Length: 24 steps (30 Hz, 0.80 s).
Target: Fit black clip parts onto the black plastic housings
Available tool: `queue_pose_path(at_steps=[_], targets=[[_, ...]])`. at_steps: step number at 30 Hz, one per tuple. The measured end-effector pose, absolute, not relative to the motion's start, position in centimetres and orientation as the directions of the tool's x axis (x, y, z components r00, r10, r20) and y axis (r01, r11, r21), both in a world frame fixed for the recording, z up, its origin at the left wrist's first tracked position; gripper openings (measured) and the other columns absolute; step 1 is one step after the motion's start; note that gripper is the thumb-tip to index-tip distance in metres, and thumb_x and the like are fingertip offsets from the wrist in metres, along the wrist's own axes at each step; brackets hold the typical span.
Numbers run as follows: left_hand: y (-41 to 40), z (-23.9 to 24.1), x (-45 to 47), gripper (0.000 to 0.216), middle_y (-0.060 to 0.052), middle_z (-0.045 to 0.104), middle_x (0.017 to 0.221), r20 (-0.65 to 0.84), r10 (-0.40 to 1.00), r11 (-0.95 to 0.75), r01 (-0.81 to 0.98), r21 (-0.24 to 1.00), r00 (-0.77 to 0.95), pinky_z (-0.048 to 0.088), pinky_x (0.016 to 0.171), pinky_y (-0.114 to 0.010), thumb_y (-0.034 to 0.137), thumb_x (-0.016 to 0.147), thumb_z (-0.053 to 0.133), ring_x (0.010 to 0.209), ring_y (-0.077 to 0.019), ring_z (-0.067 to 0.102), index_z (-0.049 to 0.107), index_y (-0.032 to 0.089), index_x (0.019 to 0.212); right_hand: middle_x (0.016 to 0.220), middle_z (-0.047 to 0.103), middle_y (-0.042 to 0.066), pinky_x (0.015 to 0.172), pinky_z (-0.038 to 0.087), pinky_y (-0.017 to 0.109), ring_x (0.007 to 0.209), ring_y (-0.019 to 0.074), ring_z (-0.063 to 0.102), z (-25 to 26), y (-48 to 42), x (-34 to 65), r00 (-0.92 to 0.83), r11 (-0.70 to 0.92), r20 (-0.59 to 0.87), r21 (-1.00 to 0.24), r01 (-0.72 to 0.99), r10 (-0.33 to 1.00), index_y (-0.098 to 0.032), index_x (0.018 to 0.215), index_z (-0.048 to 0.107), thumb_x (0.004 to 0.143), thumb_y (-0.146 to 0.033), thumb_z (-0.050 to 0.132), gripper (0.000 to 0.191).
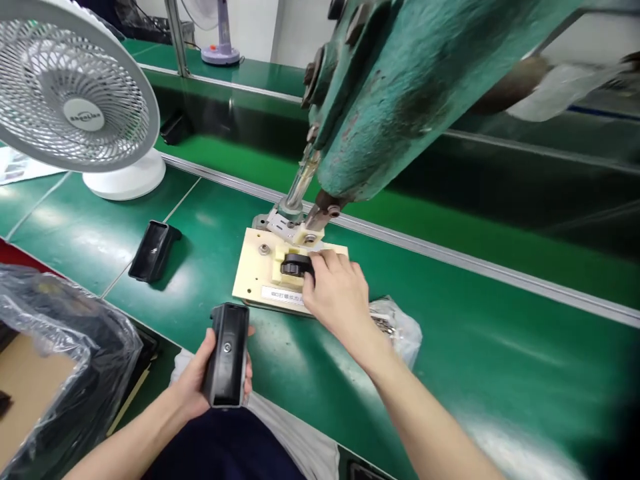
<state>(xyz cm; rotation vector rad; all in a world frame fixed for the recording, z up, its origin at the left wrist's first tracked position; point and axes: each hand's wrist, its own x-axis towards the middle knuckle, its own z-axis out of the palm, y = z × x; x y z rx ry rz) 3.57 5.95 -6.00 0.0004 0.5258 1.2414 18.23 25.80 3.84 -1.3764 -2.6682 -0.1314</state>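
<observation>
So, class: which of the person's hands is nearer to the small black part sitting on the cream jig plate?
Right. The right hand touches the small black part on the cream jig plate. The left hand is lower, near the body, holding a black housing.

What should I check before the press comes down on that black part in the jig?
1. Black part seated in the cream jig: cannot tell, the right hand covers one side.
2. Right hand's fingers clear of the press: not ok, they touch the part just below the green press head.
3. Left hand away from the press: ok, it holds a black housing near the body.
4. Spare housing off the jig: ok, it lies on the mat to the left.
5. Plastic bag clear of the jig: ok, beside it.
</observation>
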Motion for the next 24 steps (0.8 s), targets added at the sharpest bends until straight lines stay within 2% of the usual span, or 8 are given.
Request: queue_pose_path(at_steps=[3,9,12,15,19,21,22,24], targets=[[6.4,-5.8,3.8,0.081,-0.007,0.062,0.080,-0.376,0.904,0.327,-0.894,0.305,0.202,0.055,0.059,-0.026,0.073,0.067,0.076,0.063,-0.0191,0.063,0.061,0.017,0.123,0.105,0.064,0.018,0.086,0.042,0.043,0.102,0.0318,0.057,4.3,26.6,17.0,-0.550,0.548,0.039,0.049,0.835,0.834,-0.008,0.098,0.070,0.087,-0.021,0.047,0.029],[5.9,-5.7,2.9,0.072,-0.006,0.061,0.084,-0.371,0.917,0.281,-0.898,0.337,0.148,0.054,0.059,-0.025,0.069,0.074,0.072,0.067,-0.0168,0.061,0.058,0.021,0.127,0.096,0.066,0.014,0.081,0.040,0.043,0.098,0.0319,0.054,3.6,27.8,17.7,-0.577,0.589,0.154,-0.051,0.806,0.802,-0.012,0.085,0.070,0.082,-0.026,0.055,0.020],[5.7,-5.8,2.3,0.073,-0.007,0.060,0.082,-0.370,0.914,0.302,-0.891,0.337,0.170,0.053,0.055,-0.025,0.068,0.073,0.073,0.063,-0.0171,0.060,0.060,0.019,0.126,0.092,0.066,0.011,0.073,0.040,0.037,0.094,0.0296,0.055,3.8,28.6,18.3,-0.534,0.543,0.110,-0.246,0.803,0.838,-0.015,0.081,0.070,0.073,-0.021,0.062,0.013],[5.5,-5.9,2.2,0.068,-0.007,0.060,0.084,-0.367,0.909,0.324,-0.886,0.331,0.196,0.054,0.058,-0.025,0.066,0.076,0.071,0.066,-0.0174,0.061,0.061,0.021,0.127,0.084,0.065,0.005,0.067,0.039,0.032,0.078,0.0210,0.055,5.0,29.2,19.7,-0.503,0.482,0.102,-0.497,0.722,0.858,-0.018,0.077,0.069,0.070,-0.020,0.064,0.008],[5.2,-5.8,2.7,0.062,-0.006,0.060,0.083,-0.376,0.903,0.335,-0.886,0.320,0.205,0.053,0.057,-0.023,0.066,0.079,0.068,0.066,-0.0163,0.060,0.062,0.025,0.126,0.072,0.060,0.003,0.061,0.038,0.028,0.065,0.0141,0.051,5.2,27.2,22.6,-0.486,0.438,0.138,-0.685,0.582,0.863,-0.017,0.069,0.068,0.071,-0.026,0.065,0.010],[4.9,-5.4,3.1,0.058,-0.005,0.060,0.082,-0.416,0.888,0.344,-0.884,0.318,0.196,0.052,0.057,-0.024,0.065,0.078,0.070,0.065,-0.0160,0.060,0.064,0.028,0.122,0.064,0.056,0.003,0.055,0.034,0.025,0.058,0.0119,0.046,3.9,24.7,23.8,-0.425,0.261,0.034,-0.833,0.488,0.904,-0.015,0.070,0.068,0.069,-0.028,0.068,0.013],[4.7,-5.1,3.2,0.057,-0.005,0.060,0.083,-0.454,0.870,0.362,-0.877,0.315,0.195,0.053,0.058,-0.024,0.064,0.077,0.072,0.066,-0.0160,0.059,0.065,0.028,0.121,0.060,0.053,0.002,0.052,0.034,0.024,0.055,0.0107,0.044,3.0,23.1,24.2,-0.366,0.118,-0.033,-0.917,0.382,0.930,-0.014,0.073,0.068,0.068,-0.030,0.071,0.017],[4.3,-4.5,3.4,0.058,-0.006,0.060,0.085,-0.542,0.817,0.412,-0.856,0.313,0.194,0.053,0.061,-0.025,0.062,0.073,0.077,0.068,-0.0158,0.059,0.067,0.026,0.118,0.074,0.062,0.002,0.060,0.045,0.023,0.065,0.0114,0.056,0.8,19.5,24.5,-0.265,-0.215,-0.215,-0.976,0.029,0.940,-0.016,0.087,0.068,0.062,-0.034,0.081,0.033]])
